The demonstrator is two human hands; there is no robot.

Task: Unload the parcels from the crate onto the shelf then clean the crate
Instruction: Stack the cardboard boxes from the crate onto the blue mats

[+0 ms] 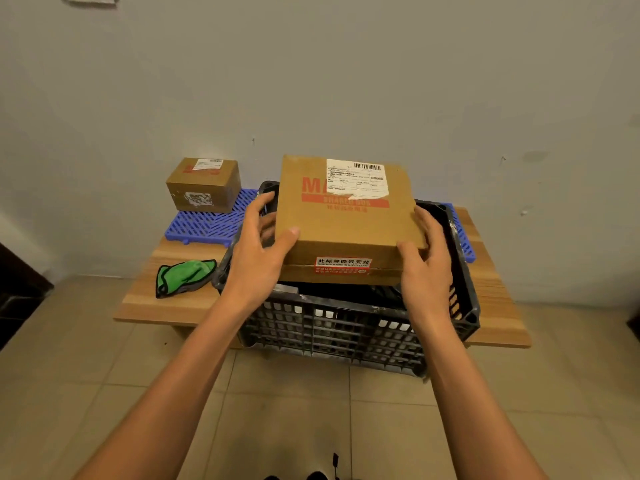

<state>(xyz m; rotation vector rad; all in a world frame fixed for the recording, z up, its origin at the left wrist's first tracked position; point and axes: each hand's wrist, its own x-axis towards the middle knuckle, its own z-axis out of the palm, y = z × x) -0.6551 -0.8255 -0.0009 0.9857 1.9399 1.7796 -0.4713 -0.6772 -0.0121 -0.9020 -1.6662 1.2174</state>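
Note:
A flat brown cardboard parcel (346, 220) with red print and a white shipping label is held above the black plastic crate (346, 334). My left hand (259, 251) grips its left edge, thumb on the top face. My right hand (426, 258) grips its right front corner, thumb over the front edge. The crate stands on a low wooden shelf (173, 299). A smaller brown parcel (204, 185) sits on a blue plastic grid mat (204, 226) at the back left of the shelf. The crate's inside is mostly hidden by the held parcel.
A green cloth (183, 277) lies crumpled on the shelf left of the crate. The blue grid mat also shows behind the crate at the right (464, 237). A plain wall rises behind; tiled floor (311, 410) lies in front.

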